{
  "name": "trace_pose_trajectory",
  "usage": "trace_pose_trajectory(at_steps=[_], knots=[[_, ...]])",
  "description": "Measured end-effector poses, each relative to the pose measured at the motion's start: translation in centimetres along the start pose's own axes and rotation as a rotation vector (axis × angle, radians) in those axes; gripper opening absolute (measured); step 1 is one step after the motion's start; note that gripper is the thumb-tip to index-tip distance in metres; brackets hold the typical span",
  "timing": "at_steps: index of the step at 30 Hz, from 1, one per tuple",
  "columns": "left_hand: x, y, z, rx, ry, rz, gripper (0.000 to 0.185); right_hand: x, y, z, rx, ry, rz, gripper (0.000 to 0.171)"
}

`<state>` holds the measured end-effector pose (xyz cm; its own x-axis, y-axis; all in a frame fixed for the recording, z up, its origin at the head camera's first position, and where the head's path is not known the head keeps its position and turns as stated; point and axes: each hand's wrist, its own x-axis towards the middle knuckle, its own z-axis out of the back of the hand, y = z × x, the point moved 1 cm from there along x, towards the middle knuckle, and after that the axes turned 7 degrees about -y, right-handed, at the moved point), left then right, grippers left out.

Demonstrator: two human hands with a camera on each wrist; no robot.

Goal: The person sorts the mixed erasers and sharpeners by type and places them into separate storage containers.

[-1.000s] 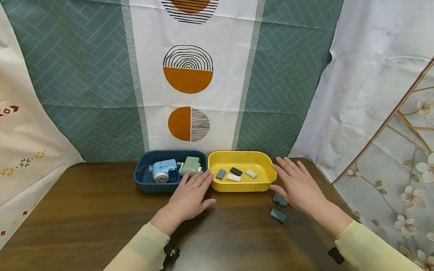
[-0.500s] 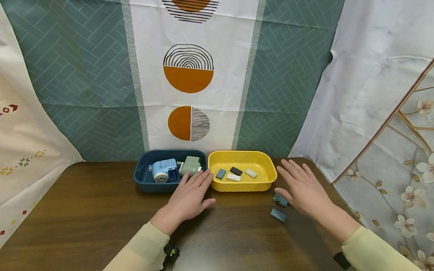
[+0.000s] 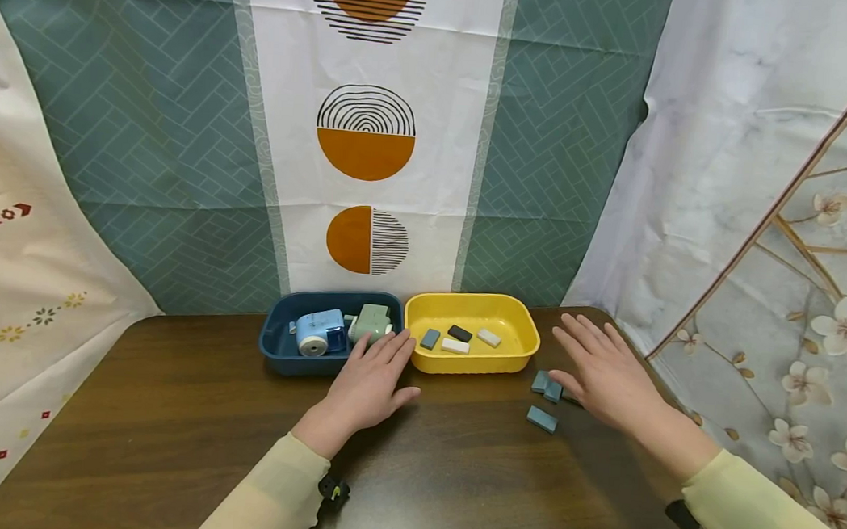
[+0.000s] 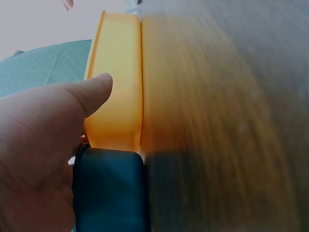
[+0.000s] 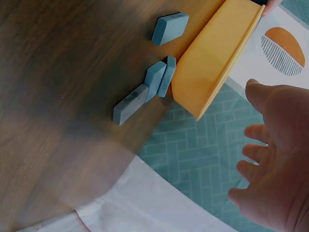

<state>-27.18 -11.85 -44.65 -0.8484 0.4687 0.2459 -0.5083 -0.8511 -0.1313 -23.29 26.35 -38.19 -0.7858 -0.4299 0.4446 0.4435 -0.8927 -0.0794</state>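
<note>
Rightward goes our right hand [image 3: 607,378]; loose blue-grey blocks [image 3: 541,419] lie just to its left, farther from our left hand [image 3: 368,384]; both have straight fingers, gripping nothing.

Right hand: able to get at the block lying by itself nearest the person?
Probably yes. The right hand holds nothing, and the lone block lies uncovered on the table, apart from the other blocks and the yellow tray; nothing visible blocks it.

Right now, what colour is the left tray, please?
The left tray is dark blue, clearest in the head view.
</note>
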Motion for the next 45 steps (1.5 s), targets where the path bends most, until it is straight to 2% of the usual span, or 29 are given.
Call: trace_pose_trajectory(at_steps=[24,34,45], knots=[[-0.1,0.0,0.2,-0.007,-0.004,0.003,0.084,-2.2,-1.7,-0.4,-0.007,-0.004,-0.019,0.071],[0.0,-0.1,0.3,-0.011,-0.004,0.003,0.083,-3.0,-2.5,-1.1,-0.007,0.060,-0.070,0.074],[-0.1,-0.2,0.4,-0.001,-0.003,0.002,0.084,-3.9,-3.3,-2.0,-0.014,0.074,-0.087,0.071]])
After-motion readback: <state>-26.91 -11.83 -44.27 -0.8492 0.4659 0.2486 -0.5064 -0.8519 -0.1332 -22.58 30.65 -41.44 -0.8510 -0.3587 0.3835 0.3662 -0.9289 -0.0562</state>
